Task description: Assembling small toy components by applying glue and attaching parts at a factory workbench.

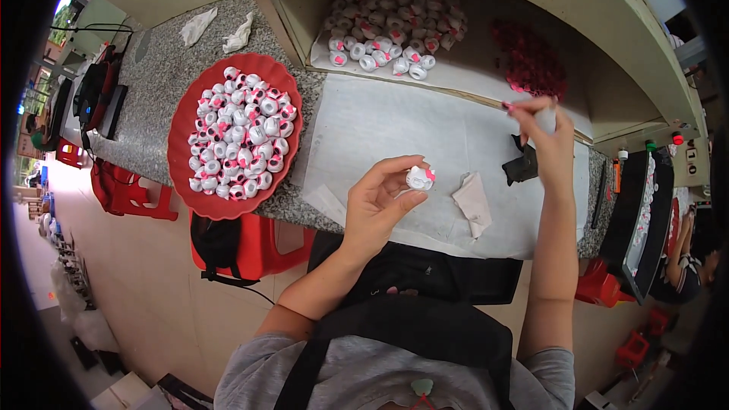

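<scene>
My left hand (377,201) pinches a small white toy head (421,178) with a pink bow between thumb and fingertips, above the white paper sheet (364,121). My right hand (548,133) is raised beside the shelf opening. Its fingers are pinched, and a small dark pink piece (508,107) shows at the tips. Something whitish (545,118) shows among the same fingers, too blurred to name. Just behind that hand lies a heap of dark pink pieces (531,57) on the shelf. A red scalloped tray (181,133) full of white-and-pink heads stands at the left.
More white heads (380,53) are piled inside the shelf. On the paper lie a folded pale cloth (473,205) and a black cloth (521,167). Crumpled tissues (199,26) rest on the granite top at far left. A red stool (262,247) stands below the table edge.
</scene>
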A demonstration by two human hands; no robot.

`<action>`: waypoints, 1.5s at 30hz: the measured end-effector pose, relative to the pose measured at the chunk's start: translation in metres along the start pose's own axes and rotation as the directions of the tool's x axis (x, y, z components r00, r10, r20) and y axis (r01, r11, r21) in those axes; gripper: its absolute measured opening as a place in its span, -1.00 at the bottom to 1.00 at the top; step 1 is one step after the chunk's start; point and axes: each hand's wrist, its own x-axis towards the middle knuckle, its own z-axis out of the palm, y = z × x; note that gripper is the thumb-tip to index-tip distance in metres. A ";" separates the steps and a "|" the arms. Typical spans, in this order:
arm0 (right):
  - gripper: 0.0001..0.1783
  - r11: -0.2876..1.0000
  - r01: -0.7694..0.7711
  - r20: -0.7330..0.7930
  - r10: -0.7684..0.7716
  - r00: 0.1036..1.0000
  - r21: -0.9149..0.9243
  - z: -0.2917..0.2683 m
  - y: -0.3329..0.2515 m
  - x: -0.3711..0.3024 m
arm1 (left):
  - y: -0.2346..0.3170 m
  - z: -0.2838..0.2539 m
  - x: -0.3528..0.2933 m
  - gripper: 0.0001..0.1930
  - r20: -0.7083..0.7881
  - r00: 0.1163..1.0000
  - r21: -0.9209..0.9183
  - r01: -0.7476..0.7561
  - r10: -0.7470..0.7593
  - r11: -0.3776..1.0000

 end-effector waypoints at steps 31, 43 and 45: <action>-0.70 0.831 -0.027 0.046 0.001 0.999 0.556 0.058 -0.007 -0.107 | -0.002 0.017 -0.010 -0.75 0.138 0.990 0.051 -0.023 0.016 0.998; -0.70 0.761 -0.144 0.190 0.027 0.981 0.632 0.056 -0.005 -0.109 | -0.005 0.013 -0.011 -0.76 0.297 0.954 -0.078 0.059 -0.033 0.995; -0.71 0.747 -0.152 0.196 0.030 0.980 0.647 0.056 -0.006 -0.111 | -0.006 0.014 -0.012 -0.77 0.278 0.960 -0.093 0.049 -0.022 0.994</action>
